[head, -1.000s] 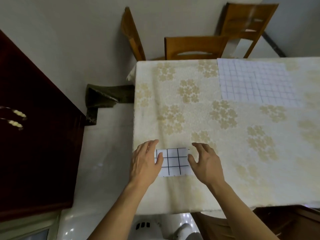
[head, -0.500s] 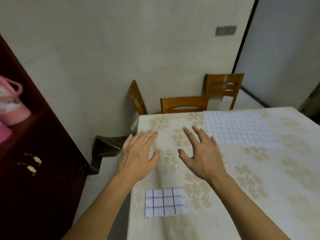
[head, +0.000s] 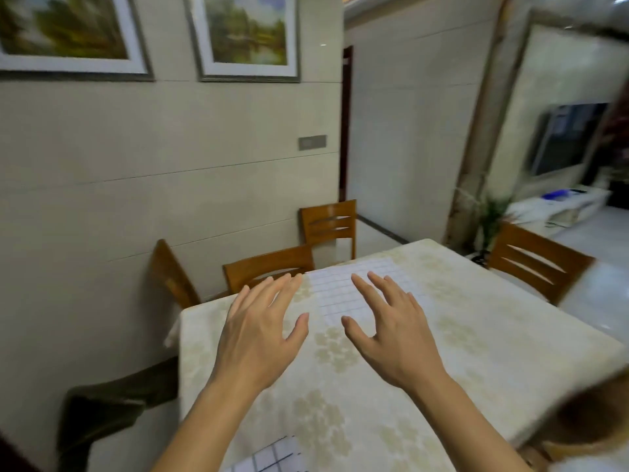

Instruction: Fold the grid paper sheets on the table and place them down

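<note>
A table [head: 510, 352] covered with a cream cloth printed with pale gold flower clusters fills the lower half of the view. Both hands are raised over it, palms down, holding nothing. The left hand [head: 258, 338] has its fingers straight and slightly spread, the thumb out to the side. The right hand [head: 391, 335] is spread the same way, its fingers a little more arched.

An unfolded grid paper sheet [head: 332, 294] lies flat on the cloth at the far edge of the table. It shows between the two hands and just beyond the fingertips; the right fingers overlap it in the picture, but whether they touch it cannot be told. A folded grid paper sheet [head: 272, 459], with bolder dark lines, lies on the cloth well behind the fingers, below the left forearm at the bottom edge of the picture, only partly in view.

Past the fingertips, three wooden chairs [head: 269, 267] stand at the table's far side against a beige tiled wall, and a fourth chair [head: 534, 264] stands to the right of the right fingers. Two framed landscape pictures [head: 246, 32] hang high on the wall. A dark cloth [head: 112, 403] is draped low, left of the left wrist. Far right, blurred, a screen [head: 568, 141] hangs above a white low cabinet [head: 558, 206], with a green plant [head: 490, 219] nearer the table.
</note>
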A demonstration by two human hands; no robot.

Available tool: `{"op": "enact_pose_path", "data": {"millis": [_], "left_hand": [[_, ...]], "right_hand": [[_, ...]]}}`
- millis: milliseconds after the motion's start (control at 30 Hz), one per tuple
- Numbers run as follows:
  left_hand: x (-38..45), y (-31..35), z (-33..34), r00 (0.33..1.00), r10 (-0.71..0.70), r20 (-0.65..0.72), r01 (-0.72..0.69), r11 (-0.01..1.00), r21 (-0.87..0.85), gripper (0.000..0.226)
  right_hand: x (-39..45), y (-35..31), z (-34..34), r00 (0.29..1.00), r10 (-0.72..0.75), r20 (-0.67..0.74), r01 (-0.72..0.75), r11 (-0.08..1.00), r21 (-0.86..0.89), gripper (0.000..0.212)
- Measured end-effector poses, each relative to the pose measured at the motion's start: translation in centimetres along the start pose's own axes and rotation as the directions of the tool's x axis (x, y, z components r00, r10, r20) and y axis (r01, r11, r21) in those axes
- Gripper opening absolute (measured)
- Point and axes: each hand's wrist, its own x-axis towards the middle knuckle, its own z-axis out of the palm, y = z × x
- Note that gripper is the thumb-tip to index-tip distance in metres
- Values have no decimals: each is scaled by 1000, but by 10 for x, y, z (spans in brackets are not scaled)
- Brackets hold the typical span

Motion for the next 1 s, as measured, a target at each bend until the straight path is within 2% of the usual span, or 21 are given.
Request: {"op": "enact_pose_path", "data": {"millis": [233, 400, 533, 733, 1000], "left_hand": [[23, 78, 53, 967, 242, 73, -225, 955, -193, 61], [21, 153, 88, 889, 446, 103, -386, 852, -354, 63], [6, 210, 110, 800, 587, 120, -481, 749, -457, 61], [-31, 284, 119, 690, 713, 119, -540, 618, -571, 68], [-77, 371, 130, 640, 751, 164, -531, 586, -611, 65]], "right_hand": [[-54, 64, -52, 948, 291, -128, -305, 946, -108, 73], [-110, 96, -95, 849, 470, -243, -513, 842, -165, 77], [-164, 116, -124, 755, 574, -318, -643, 745, -181, 76], [-238, 144, -153, 607, 667, -433, -771, 627, -115, 73], [-317, 193, -181, 465, 735, -493, -842, 540, 11, 78]]}}
